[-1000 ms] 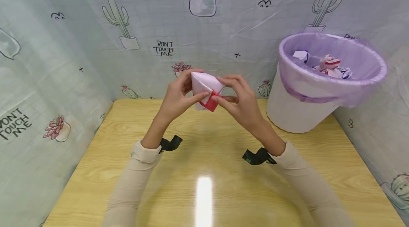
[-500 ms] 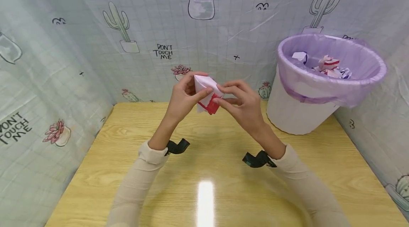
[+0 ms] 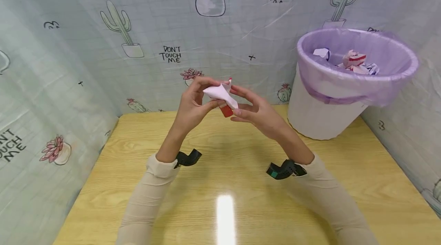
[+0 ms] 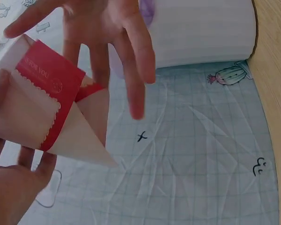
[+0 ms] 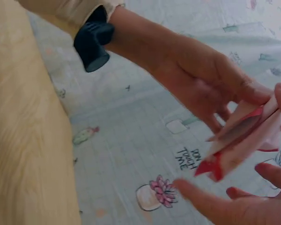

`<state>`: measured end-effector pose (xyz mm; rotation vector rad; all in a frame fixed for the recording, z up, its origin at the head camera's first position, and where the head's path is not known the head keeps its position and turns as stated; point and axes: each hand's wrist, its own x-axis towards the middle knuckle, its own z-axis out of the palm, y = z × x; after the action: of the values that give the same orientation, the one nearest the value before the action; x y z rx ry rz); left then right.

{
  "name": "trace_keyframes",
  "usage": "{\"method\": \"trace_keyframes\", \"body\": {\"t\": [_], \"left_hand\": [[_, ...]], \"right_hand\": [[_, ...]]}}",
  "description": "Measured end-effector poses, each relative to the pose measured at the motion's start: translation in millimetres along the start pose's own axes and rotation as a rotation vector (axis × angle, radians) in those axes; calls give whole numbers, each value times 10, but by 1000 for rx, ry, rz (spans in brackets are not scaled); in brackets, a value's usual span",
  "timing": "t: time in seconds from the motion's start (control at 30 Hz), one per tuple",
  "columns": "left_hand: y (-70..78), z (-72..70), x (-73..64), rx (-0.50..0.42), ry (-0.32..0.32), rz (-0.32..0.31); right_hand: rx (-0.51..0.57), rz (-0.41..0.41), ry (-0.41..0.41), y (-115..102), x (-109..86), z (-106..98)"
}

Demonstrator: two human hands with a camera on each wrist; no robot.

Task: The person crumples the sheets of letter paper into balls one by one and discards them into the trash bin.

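Note:
A small folded paper packet (image 3: 220, 92), pale pink-white with a red scalloped band, is in the air above the table's far edge. My left hand (image 3: 194, 101) grips its left side, thumb in front and fingers behind. "FOR YOU" is printed on the band of the packet (image 4: 33, 108) in the left wrist view. My right hand (image 3: 263, 115) is at the packet's right side, its fingers spread and mostly straight. The thumb of the right hand (image 4: 100, 18) meets or nearly meets a corner. In the right wrist view, the packet (image 5: 246, 143) shows a slit-like opening between two layers.
A white bin (image 3: 313, 118) with a purple liner (image 3: 348, 95) stands at the back right. Crumpled paper pieces (image 3: 355, 59) lie in it. A cactus-print sheet (image 3: 237, 38) hangs behind the wood-grain table (image 3: 193, 195). Each wrist wears a black mount (image 3: 187, 157).
The packet has turned in the left hand, so its pale side faces up and less of the red band shows. The right hand has loosened from a pinch to spread fingers.

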<state>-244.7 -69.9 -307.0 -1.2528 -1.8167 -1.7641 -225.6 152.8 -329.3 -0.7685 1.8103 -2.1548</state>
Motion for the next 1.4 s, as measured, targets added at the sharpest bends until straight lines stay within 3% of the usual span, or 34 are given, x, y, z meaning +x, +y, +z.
{"method": "trace_keyframes", "body": {"t": [0.1,0.2,0.43,0.6,0.7,0.83,0.9,0.97,1.1,1.17,1.2,1.27,1.4], "left_hand": [[3,21,10,-38,-22,40],[-18,64,-58,-59,-19,43],[-152,76,-251,-71,7,34],[-177,31,-228,-147,-49,79],[-163,2,-168,-176,-29,49],[-178,-20,-134,-141,35,-119],[-203,-35,-154,-112,34,-242],[-225,-59,-206,-130,-6,-407],[-278,-127,-355,-341,-155,-769],[-298,-151,-414,-463,-203,-905],[-302,-157,-429,-518,-216,-948],[-295,-163,-439,-570,-233,-974],[-221,-171,-379,-546,-178,-932]], "right_hand": [[88,7,-61,3,9,-10],[146,-28,-73,24,-14,-23],[125,-183,-24,103,-66,-34],[147,-310,-36,128,-32,-36],[84,-393,-84,86,30,-48],[-142,-426,-166,42,38,-88],[-260,-417,-182,57,6,-109],[-373,-404,-195,90,-41,-118],[-672,-395,-233,197,-163,-78],[-783,-407,-257,230,-201,-45],[-818,-418,-266,234,-206,-30],[-838,-448,-283,222,-199,-10],[-845,-499,-314,166,-140,0]]}}
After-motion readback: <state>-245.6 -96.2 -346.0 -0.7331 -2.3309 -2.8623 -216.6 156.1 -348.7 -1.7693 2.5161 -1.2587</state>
